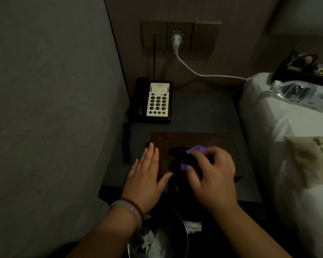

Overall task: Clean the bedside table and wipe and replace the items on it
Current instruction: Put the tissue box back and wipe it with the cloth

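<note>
The left hand (147,172) lies flat, its fingers (151,152) straight and a little spread, on the left edge of a brown mat (194,140) on the bedside table (203,112). Just to its right, the right hand (213,174) grips a purple cloth (196,151) and presses it on a black oblong item (175,151) lying on the mat. The light is too dim to tell what that item is.

Beyond the left hand's fingertips, at the back of the table, stands a black telephone (153,101) with a pale keypad. Its coiled cord (126,146) runs down just left of that hand. Further beyond, a white plug (176,40) sits in the wall socket panel (205,36).

To the right of the right hand is the bed (268,127), with a water bottle (302,94) lying on it. Below both wrists a waste bin (186,237) holds crumpled paper (157,241). Two bracelets (131,207) circle the left wrist.
</note>
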